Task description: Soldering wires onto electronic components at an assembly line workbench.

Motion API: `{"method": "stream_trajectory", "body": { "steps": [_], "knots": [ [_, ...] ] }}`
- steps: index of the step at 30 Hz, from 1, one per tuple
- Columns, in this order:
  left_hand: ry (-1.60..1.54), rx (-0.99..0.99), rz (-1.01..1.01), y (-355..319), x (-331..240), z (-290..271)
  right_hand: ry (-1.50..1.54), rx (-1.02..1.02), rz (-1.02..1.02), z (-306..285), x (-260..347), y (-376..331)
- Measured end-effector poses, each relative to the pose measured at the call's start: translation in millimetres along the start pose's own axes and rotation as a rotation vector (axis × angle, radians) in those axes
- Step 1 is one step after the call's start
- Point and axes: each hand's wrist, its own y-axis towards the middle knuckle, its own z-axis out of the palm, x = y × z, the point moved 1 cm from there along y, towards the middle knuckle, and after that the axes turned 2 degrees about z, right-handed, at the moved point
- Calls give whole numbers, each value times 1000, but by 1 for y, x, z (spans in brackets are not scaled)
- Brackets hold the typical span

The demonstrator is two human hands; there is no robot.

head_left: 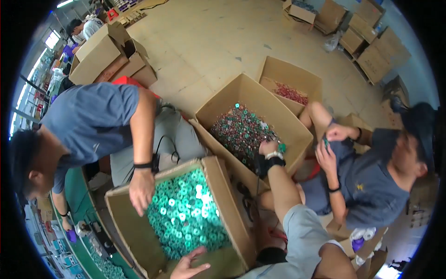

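Note:
My right hand [268,148] reaches into the middle cardboard box [241,88], a strap and a light band on its wrist. Its fingers are curled over the heap of small dark, reddish and green parts [239,132]; what they hold is hidden. A green piece [281,148] shows beside the hand. My left hand [190,265] is at the near edge of another cardboard box [223,195], fingers spread, holding nothing. That box contains many shiny green ring-shaped pieces [186,214].
A co-worker's hand [141,190] hangs over the green pieces from the left. On the right, a seated person [371,186] handles something small. Beyond the middle box stands a box with red bits [290,93]. A green conveyor belt [76,200] runs along the left.

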Motion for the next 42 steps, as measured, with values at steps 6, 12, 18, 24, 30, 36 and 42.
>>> {"method": "stream_trajectory", "body": {
  "steps": [6,12,18,24,30,36,42],
  "knots": [
    [539,-822,-109,160,-109,65,95,714,467,125,41,-4],
    [630,-955,-52,278,-63,52,331,242,513,279,-73,81],
    [685,-963,-221,329,-7,39,-50,719,430,325,-111,86],
    [655,-873,-269,363,31,42,164,155,345,375,-170,53],
    [661,-826,-292,364,48,33,-122,459,405,381,-165,50],
    [671,-812,-294,364,52,28,-100,624,351,381,-174,53],
    [712,-789,-298,360,50,23,-184,724,235,391,-164,65]
  ]
}}
